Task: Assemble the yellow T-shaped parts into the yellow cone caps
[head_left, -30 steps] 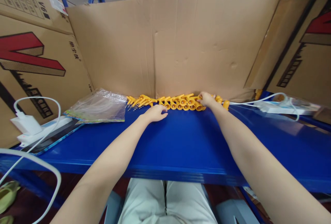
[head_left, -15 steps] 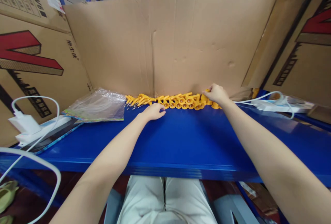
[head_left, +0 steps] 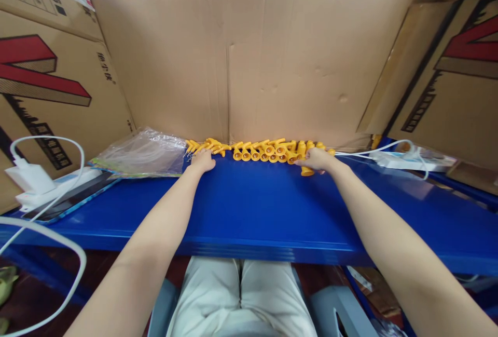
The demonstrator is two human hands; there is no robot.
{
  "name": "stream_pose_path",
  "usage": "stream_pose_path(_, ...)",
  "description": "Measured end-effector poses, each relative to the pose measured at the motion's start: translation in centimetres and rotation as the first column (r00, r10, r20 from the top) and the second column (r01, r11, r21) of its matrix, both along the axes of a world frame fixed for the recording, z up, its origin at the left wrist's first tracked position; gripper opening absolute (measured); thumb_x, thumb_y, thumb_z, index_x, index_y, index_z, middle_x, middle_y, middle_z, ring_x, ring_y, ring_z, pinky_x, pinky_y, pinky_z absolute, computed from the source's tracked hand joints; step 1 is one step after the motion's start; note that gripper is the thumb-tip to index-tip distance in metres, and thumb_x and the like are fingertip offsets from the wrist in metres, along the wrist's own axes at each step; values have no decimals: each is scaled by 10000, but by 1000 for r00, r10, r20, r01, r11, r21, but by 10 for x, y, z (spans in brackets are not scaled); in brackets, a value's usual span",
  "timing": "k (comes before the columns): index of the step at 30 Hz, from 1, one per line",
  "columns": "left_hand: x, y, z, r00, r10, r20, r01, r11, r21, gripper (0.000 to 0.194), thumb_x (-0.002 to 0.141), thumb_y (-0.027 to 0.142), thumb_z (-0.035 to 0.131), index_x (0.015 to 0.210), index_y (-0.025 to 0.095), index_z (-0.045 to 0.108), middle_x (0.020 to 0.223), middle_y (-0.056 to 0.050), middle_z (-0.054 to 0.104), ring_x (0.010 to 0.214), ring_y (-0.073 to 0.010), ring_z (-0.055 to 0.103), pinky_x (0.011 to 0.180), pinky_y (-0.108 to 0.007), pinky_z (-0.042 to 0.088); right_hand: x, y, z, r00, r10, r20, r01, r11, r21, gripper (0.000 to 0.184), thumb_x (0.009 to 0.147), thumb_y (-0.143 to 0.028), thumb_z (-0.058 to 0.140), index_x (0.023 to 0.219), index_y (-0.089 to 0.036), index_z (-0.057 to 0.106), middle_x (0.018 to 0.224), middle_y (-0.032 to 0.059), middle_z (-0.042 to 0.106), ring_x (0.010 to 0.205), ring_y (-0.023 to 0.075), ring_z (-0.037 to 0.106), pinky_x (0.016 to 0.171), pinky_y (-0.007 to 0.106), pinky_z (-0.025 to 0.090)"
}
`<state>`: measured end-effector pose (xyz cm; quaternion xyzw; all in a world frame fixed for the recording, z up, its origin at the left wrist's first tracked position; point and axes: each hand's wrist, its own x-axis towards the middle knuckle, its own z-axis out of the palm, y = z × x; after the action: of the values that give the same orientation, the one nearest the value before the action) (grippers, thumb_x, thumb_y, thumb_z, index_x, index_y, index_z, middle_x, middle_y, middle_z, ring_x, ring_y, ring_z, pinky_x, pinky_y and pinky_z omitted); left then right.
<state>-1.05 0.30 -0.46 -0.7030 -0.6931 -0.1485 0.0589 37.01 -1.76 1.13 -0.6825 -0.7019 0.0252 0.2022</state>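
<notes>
A row of several small yellow plastic pieces (head_left: 264,151) lies along the back of the blue shelf (head_left: 252,207), against a brown cardboard wall (head_left: 257,62). My left hand (head_left: 202,161) rests at the row's left end, fingers curled down onto the yellow pieces with small metal chains there. My right hand (head_left: 317,160) is at the row's right end, fingers closed around yellow pieces; one yellow piece (head_left: 307,172) shows under the palm.
A clear plastic bag (head_left: 143,153) lies left of the row. Further left are a white charger (head_left: 29,178) with cable and a flat dark device (head_left: 70,199). A white power strip (head_left: 408,160) with cable sits at the right. Printed cardboard boxes stand on both sides.
My left hand moved left and back from the bare shelf to the row's left end. My right hand came down from the right end and drew yellow pieces slightly forward.
</notes>
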Motion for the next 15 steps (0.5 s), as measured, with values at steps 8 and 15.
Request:
stream_pose_path(8,-5,4,-2,997,65,45,-63,997,-36,439,779,186,496,1203,187,609,1362,-152,518,1282,-328,469,1028,-470,409,-24,-11,4,979,144,-146,-163,979,-123,455,738,-610,671,886,-191,577,641,85,653,582,271,663,583,430,531)
stream_pose_path(15,-3,-3,-1,991,121,65,-122,992,19,310,809,237,524,1093,195,641,1313,-174,523,1273,-368,447,993,-540,408,-48,-17,2,926,267,-268,-288,956,-45,180,773,-264,683,850,-196,535,762,29,673,711,174,674,676,295,532)
